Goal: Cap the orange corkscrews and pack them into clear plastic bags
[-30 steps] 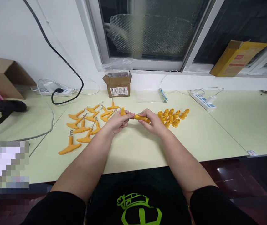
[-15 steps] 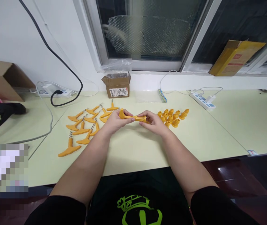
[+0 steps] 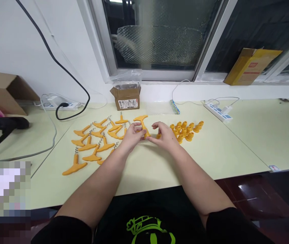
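My left hand (image 3: 133, 136) is closed around a yellow T-handled piece (image 3: 143, 124), whose crossbar points away from me and whose flared end is low, near my right thumb. Beside it, my right hand (image 3: 166, 136) has its fingers apart, the thumb at the flared end. A small yellow part (image 3: 158, 136) shows between its thumb and fingers; whether it is touched is unclear. Left of my hands lie several yellow T-handles with metal spirals (image 3: 88, 144). Several yellow flanged sleeves (image 3: 183, 131) stand grouped to the right.
An opened cardboard box (image 3: 127, 99) stands by the wall, with a clear plastic bag (image 3: 159, 108) beside it. Power strips (image 3: 218, 112) lie at both sides. A black cable (image 3: 70, 73) hangs at left, near a black stand (image 3: 4, 127).
The yellow piece has turned from lying sideways to having its crossbar pointing away. My right fingers have opened off it, and the view has tilted slightly.
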`<state>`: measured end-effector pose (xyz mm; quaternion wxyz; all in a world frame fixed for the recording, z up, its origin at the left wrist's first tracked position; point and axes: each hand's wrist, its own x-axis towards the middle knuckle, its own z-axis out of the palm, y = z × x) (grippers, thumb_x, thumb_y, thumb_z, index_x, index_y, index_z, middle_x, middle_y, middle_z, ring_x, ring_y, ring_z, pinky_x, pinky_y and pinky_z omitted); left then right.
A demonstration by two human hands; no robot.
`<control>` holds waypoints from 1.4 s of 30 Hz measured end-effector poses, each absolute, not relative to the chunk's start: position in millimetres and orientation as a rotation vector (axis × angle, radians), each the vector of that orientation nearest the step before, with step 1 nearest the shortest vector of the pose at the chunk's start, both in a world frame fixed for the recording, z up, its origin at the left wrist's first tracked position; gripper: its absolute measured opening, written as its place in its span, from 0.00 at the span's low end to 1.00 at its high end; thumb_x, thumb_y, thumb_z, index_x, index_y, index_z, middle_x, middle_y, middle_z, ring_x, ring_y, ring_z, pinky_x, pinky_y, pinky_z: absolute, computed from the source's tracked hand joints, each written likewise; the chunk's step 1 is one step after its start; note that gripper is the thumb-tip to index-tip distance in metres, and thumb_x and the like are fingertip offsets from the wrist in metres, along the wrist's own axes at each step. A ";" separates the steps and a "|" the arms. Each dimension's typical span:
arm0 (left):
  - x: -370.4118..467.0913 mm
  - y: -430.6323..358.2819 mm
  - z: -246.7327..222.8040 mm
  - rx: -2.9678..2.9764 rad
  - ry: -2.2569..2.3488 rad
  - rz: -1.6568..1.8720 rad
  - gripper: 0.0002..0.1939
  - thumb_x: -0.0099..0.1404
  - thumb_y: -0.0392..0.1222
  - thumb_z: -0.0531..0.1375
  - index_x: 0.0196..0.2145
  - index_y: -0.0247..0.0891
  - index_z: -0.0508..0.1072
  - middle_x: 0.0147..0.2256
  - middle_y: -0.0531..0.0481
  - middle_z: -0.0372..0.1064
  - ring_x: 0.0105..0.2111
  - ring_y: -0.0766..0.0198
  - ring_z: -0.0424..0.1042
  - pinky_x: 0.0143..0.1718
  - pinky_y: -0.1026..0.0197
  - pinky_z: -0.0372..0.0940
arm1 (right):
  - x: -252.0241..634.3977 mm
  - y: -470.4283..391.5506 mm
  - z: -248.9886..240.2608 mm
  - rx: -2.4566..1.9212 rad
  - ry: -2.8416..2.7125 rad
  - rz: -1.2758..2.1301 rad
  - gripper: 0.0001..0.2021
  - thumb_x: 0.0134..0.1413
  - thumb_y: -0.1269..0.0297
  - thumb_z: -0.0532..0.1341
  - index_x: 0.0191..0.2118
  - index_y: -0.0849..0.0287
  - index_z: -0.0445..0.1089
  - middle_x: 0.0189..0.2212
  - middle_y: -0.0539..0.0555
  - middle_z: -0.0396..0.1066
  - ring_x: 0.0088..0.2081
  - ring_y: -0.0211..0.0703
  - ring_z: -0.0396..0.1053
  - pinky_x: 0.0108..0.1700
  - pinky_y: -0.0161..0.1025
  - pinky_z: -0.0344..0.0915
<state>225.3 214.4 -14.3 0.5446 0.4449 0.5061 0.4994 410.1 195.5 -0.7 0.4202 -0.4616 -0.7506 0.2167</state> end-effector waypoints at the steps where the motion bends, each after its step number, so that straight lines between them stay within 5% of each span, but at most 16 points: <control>1: 222.8 217.0 -16.0 1.140 1.294 1.134 0.30 0.54 0.40 0.73 0.51 0.41 0.67 0.37 0.50 0.75 0.31 0.61 0.77 0.32 0.59 0.70 | 414.6 196.0 0.7 -1.182 -1.882 0.471 0.19 0.53 0.56 0.71 0.47 0.54 0.69 0.45 0.57 0.73 0.38 0.46 0.69 0.43 0.43 0.66; 7: 226.6 233.4 -18.8 1.738 1.585 0.814 0.13 0.57 0.39 0.68 0.42 0.41 0.77 0.29 0.50 0.75 0.29 0.57 0.75 0.32 0.57 0.66 | 426.0 199.6 -1.5 -1.463 -1.878 0.450 0.11 0.55 0.66 0.67 0.44 0.57 0.71 0.42 0.56 0.73 0.34 0.43 0.69 0.42 0.43 0.64; 12: 233.6 251.9 -12.7 1.939 1.659 0.728 0.15 0.61 0.42 0.66 0.46 0.40 0.78 0.36 0.42 0.78 0.36 0.51 0.77 0.41 0.53 0.69 | 422.5 201.7 -6.6 -1.576 -1.944 0.526 0.11 0.54 0.70 0.67 0.44 0.58 0.72 0.40 0.56 0.74 0.39 0.45 0.71 0.43 0.41 0.64; 18: 208.2 259.1 -6.3 2.096 1.842 0.538 0.18 0.59 0.42 0.67 0.47 0.39 0.80 0.49 0.34 0.74 0.55 0.39 0.71 0.57 0.47 0.64 | 421.0 201.3 -6.6 -1.715 -1.996 0.532 0.11 0.53 0.72 0.67 0.43 0.59 0.73 0.40 0.60 0.76 0.39 0.50 0.72 0.40 0.41 0.63; 27: 183.4 245.3 -5.2 2.241 1.859 0.248 0.10 0.65 0.36 0.60 0.42 0.39 0.81 0.50 0.39 0.75 0.49 0.47 0.76 0.51 0.52 0.68 | 418.2 200.4 -6.8 -1.777 -1.949 0.600 0.07 0.53 0.69 0.66 0.40 0.58 0.73 0.37 0.57 0.76 0.38 0.48 0.73 0.38 0.39 0.63; 30: 174.0 244.0 4.7 2.224 1.827 0.430 0.11 0.67 0.37 0.59 0.45 0.39 0.79 0.51 0.38 0.75 0.49 0.47 0.76 0.52 0.50 0.68 | 418.0 201.4 -6.9 -1.524 -1.939 0.414 0.07 0.53 0.66 0.66 0.40 0.57 0.73 0.38 0.56 0.76 0.41 0.50 0.72 0.44 0.43 0.66; 36: 181.5 240.1 21.2 1.454 1.417 1.541 0.07 0.67 0.44 0.58 0.40 0.40 0.71 0.40 0.44 0.76 0.33 0.59 0.75 0.37 0.58 0.71 | 420.8 209.2 -16.0 -1.093 -1.757 0.363 0.13 0.56 0.64 0.63 0.48 0.56 0.74 0.43 0.58 0.72 0.46 0.51 0.71 0.52 0.48 0.68; 42: 205.3 237.9 8.1 0.736 1.072 1.556 0.08 0.63 0.45 0.56 0.32 0.40 0.63 0.29 0.48 0.72 0.17 0.71 0.59 0.19 0.67 0.52 | 423.5 221.1 -30.4 -0.993 -1.479 0.724 0.18 0.55 0.56 0.67 0.49 0.53 0.65 0.42 0.53 0.70 0.42 0.45 0.71 0.46 0.42 0.71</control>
